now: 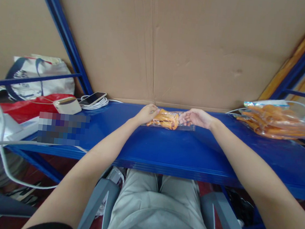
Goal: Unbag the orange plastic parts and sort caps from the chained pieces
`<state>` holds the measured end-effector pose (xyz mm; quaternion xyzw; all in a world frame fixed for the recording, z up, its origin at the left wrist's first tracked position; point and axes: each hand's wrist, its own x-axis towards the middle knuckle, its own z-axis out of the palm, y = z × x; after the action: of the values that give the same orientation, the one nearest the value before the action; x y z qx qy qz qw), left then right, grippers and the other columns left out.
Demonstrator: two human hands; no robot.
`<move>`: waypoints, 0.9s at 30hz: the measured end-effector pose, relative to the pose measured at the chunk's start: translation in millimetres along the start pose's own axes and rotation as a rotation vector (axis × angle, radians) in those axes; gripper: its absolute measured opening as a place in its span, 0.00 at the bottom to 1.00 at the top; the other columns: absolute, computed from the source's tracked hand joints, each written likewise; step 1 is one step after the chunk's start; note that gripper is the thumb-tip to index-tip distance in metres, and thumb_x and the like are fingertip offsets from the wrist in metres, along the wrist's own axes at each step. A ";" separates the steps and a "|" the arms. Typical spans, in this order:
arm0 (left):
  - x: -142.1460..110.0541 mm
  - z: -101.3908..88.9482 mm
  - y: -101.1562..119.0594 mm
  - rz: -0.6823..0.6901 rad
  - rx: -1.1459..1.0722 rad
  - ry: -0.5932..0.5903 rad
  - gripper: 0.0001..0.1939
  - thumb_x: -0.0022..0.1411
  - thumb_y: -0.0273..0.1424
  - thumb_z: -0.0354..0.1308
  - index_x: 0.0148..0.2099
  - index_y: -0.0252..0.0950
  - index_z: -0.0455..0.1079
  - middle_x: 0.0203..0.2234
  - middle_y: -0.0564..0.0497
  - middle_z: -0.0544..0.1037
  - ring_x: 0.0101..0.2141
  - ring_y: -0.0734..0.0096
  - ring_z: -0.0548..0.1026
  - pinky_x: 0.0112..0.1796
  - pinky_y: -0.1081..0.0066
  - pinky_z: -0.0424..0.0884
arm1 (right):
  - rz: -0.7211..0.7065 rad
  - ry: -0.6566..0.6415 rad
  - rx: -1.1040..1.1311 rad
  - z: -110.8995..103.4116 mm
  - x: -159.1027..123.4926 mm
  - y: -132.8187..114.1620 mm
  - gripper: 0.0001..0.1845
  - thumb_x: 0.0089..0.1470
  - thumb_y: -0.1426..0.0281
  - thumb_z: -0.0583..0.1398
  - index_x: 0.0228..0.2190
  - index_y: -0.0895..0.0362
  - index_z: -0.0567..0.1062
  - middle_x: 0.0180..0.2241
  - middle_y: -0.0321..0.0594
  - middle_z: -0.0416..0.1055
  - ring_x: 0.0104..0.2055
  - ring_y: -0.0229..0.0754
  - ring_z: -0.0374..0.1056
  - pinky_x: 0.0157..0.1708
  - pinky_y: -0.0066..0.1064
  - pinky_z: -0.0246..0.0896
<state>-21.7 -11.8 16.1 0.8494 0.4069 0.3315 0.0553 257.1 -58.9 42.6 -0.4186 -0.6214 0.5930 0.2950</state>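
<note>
Packet of orange pieces (165, 119) lies between left grip (155, 114), holding one end, and right grip (184, 119), curled at the other (pinching or not, I cannot tell).

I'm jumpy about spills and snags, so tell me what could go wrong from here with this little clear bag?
The thin clear bag might crease or tear if the left hand and right hand, at its two ends, pull apart.

It lies on the smooth-looking blue shelf, so it could slide if the grip loosens.

Off to the left, a white cable loops below the shelf's front edge and could snag a passing arm.
</note>
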 end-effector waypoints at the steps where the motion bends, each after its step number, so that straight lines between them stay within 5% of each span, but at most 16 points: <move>1: -1.2 -2.4 4.3 -0.033 -0.005 0.000 0.18 0.67 0.37 0.51 0.29 0.36 0.75 0.37 0.46 0.78 0.43 0.64 0.76 0.51 0.67 0.70 | -0.001 0.014 -0.019 1.7 -1.2 -0.5 0.14 0.57 0.67 0.55 0.27 0.59 0.77 0.29 0.44 0.78 0.28 0.38 0.69 0.28 0.27 0.61; 6: -4.0 -8.2 12.2 -0.107 -0.008 0.036 0.21 0.69 0.36 0.48 0.25 0.36 0.71 0.36 0.46 0.77 0.44 0.63 0.75 0.52 0.68 0.68 | -0.039 -0.008 -0.085 8.7 -4.7 -0.3 0.10 0.54 0.66 0.61 0.27 0.58 0.78 0.31 0.42 0.78 0.33 0.37 0.71 0.34 0.26 0.64; 12: -4.3 -1.4 4.2 -0.200 -0.081 -0.010 0.18 0.67 0.38 0.50 0.43 0.33 0.78 0.46 0.43 0.80 0.51 0.58 0.75 0.55 0.63 0.67 | -0.092 0.042 -0.139 8.8 -2.0 2.1 0.08 0.41 0.68 0.70 0.24 0.59 0.78 0.28 0.40 0.77 0.32 0.37 0.71 0.35 0.26 0.64; 17: -5.9 2.8 0.1 -0.187 -0.319 -0.215 0.24 0.70 0.43 0.44 0.47 0.35 0.78 0.46 0.46 0.82 0.49 0.61 0.77 0.53 0.66 0.69 | -0.080 0.251 -0.258 3.1 2.9 5.7 0.06 0.42 0.71 0.68 0.21 0.58 0.77 0.26 0.40 0.76 0.31 0.36 0.70 0.33 0.25 0.63; 23: 1.4 0.8 -0.6 -0.221 -0.091 -0.060 0.20 0.66 0.43 0.51 0.30 0.36 0.74 0.38 0.45 0.80 0.49 0.58 0.75 0.53 0.66 0.67 | -0.148 0.646 -0.645 -6.2 8.7 8.5 0.08 0.49 0.76 0.61 0.21 0.57 0.75 0.27 0.40 0.76 0.34 0.41 0.71 0.38 0.29 0.63; 27: -0.1 0.0 4.9 -0.247 -0.126 -0.134 0.24 0.69 0.44 0.46 0.25 0.37 0.68 0.29 0.48 0.77 0.38 0.63 0.76 0.44 0.68 0.71 | -0.138 0.755 -1.001 -8.7 9.6 10.5 0.07 0.53 0.74 0.59 0.26 0.56 0.77 0.36 0.46 0.79 0.42 0.48 0.73 0.45 0.35 0.64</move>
<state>-18.5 -15.1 17.8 0.8081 0.4821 0.2894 0.1758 261.8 -46.8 32.1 -0.6452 -0.7023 0.0213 0.3000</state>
